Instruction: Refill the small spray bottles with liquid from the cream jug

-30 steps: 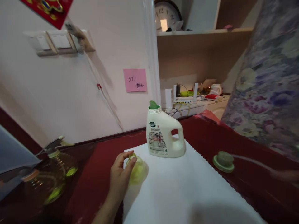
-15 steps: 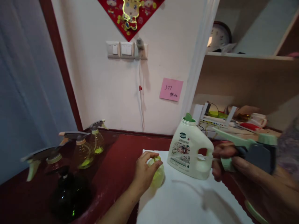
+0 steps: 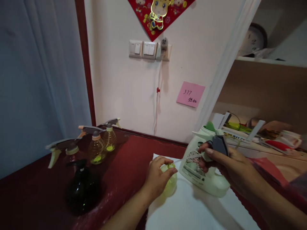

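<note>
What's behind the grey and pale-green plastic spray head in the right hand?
Behind the spray head and right hand stands a pale, handled plastic jug; part of its picture label shows. They cover more of the jug's front, which I can't see.

A dark red tabletop meets the wall at its far edge. Three trigger spray bottles line its left edge near the far left corner, a black pump bottle before them. Rightward lies a white sheet, bearing a pale detergent jug and round yellow-tinted bottle.
</note>
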`<state>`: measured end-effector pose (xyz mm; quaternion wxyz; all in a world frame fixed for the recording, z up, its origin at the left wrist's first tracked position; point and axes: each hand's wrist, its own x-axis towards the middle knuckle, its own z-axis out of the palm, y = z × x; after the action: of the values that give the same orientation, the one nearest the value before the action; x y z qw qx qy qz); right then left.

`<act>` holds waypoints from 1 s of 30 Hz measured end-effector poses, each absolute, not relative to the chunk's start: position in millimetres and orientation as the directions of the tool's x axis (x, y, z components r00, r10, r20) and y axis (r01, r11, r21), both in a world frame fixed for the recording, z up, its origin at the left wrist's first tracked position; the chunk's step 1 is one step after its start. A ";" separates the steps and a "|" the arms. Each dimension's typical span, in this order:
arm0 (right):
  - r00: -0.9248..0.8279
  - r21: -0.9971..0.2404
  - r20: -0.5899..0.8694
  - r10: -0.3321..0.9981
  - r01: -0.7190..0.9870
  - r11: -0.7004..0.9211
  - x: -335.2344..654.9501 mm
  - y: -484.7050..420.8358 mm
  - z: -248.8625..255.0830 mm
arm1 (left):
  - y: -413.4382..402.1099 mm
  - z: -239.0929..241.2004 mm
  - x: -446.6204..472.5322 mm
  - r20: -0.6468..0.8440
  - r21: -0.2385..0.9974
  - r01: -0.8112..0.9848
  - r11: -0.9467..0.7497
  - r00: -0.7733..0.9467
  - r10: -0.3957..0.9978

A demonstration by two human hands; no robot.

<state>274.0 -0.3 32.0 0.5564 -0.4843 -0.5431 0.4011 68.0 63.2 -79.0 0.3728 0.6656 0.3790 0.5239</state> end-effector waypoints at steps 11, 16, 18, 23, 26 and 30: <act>-0.157 -0.947 0.121 0.980 0.277 0.161 236.4 19.1 51.3 | 64.3 -80.0 68.1 0.413 0.888 0.141 -0.438 0.178 0.893; -0.258 -0.851 0.111 0.960 0.474 0.226 224.5 31.6 32.7 | 63.8 -80.8 68.9 0.432 0.878 0.139 -0.458 0.184 0.883; -0.259 -0.788 0.152 0.954 0.551 0.275 223.6 36.2 25.0 | 62.9 -79.9 69.1 0.435 0.876 0.139 -0.462 0.185 0.881; -0.263 -0.705 0.194 0.945 0.633 0.320 220.5 47.2 13.4 | 63.7 -79.0 69.7 0.430 0.881 0.134 -0.453 0.171 0.887; -0.281 -0.660 0.214 0.935 0.664 0.351 217.9 52.8 9.0 | 64.9 -80.0 70.7 0.433 0.884 0.114 -0.454 0.169 0.885; -0.301 -0.619 0.251 0.920 0.681 0.392 217.4 57.7 5.9 | 63.2 -80.3 71.9 0.412 0.900 0.083 -0.427 0.157 0.898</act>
<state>217.4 57.7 5.9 0.2942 -0.5127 -0.7806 0.2031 71.9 63.2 -80.3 0.3835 0.6569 0.3733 0.5312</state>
